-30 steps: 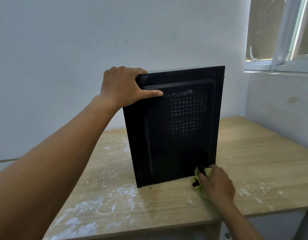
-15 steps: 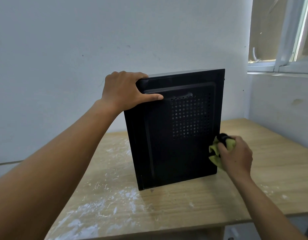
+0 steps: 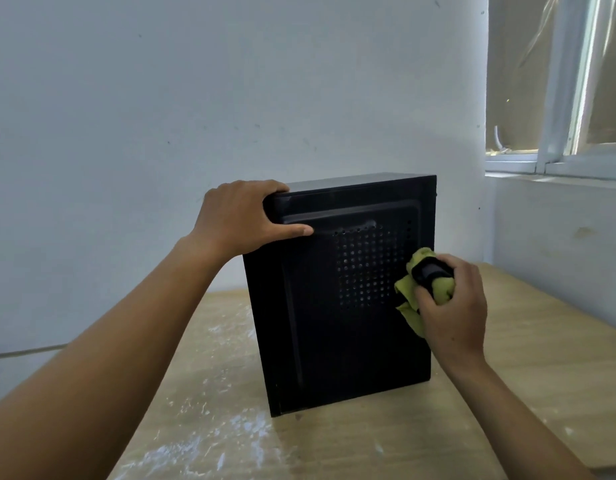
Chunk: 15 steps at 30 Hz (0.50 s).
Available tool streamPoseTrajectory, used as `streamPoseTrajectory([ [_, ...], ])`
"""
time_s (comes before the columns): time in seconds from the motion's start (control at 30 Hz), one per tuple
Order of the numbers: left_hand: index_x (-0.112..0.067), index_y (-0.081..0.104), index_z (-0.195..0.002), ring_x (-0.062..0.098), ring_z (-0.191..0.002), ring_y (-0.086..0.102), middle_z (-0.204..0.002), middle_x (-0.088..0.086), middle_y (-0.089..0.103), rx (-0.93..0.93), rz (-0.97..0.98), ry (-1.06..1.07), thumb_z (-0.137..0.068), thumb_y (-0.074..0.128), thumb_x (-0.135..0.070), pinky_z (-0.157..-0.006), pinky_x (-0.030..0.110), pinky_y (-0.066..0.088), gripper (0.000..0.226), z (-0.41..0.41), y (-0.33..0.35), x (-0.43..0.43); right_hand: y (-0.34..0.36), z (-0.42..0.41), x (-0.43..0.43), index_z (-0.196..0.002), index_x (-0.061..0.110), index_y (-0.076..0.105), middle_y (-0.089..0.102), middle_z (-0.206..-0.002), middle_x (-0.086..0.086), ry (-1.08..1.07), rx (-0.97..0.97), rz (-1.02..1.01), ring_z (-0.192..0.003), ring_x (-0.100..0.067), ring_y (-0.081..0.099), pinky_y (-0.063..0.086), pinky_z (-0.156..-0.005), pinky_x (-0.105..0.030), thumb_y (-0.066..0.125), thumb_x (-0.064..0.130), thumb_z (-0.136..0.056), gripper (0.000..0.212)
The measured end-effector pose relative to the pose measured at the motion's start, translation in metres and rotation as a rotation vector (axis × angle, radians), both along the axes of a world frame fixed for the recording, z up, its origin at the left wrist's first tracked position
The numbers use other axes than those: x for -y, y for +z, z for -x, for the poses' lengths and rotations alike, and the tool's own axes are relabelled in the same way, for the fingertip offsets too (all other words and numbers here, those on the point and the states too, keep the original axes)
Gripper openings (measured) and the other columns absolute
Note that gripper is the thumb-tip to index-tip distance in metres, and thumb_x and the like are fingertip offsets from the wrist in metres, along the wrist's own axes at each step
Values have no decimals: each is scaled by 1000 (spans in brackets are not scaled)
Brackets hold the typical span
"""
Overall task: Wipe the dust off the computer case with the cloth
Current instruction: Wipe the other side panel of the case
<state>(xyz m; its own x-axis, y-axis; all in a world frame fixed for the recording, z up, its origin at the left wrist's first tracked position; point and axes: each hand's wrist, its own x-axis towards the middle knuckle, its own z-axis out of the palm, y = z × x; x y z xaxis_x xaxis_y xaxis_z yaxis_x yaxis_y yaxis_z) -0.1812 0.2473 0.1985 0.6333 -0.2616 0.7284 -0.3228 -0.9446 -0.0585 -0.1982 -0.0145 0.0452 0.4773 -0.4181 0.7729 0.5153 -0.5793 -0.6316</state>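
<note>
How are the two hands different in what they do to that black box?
The left hand grips the computer case bare, at its top left corner; the right hand holds a bunched yellow-green cloth. The left hand sits high, thumb across the case's side; the right hand is lower, at the right edge beside the vent holes. Both are at the same upright case.

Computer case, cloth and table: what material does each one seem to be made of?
The computer case looks like black painted sheet metal, semi-matte: pressed ridges and punched round vent holes. The cloth seems soft yellow-green fabric, perhaps microfibre: it crumples into folds. The table shows light wood grain, wood or laminate, I cannot tell, with white powdery smears.
</note>
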Motion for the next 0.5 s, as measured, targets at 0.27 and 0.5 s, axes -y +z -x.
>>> streamPoseTrajectory([
  [0.27, -28, 65, -126, 15, -113, 62, -121, -10, 68, -12, 155, -87, -55, 60, -82, -92, 32, 46, 90, 2, -8, -7, 51, -21, -10, -121, 13, 54, 50, -116, -6, -17, 85, 62, -92, 4, 39, 38, -77, -11, 71, 7, -80, 45],
  [0.5, -25, 65, -126, 15, -110, 63, -119, -8, 69, -29, 147, -135, -56, 62, -80, -91, 25, 43, 89, 2, -8, -8, 50, -21, -42, -119, 9, 56, 50, -115, -10, -16, 120, 94, -94, -7, 45, 48, -79, -26, 80, 5, -71, 54],
])
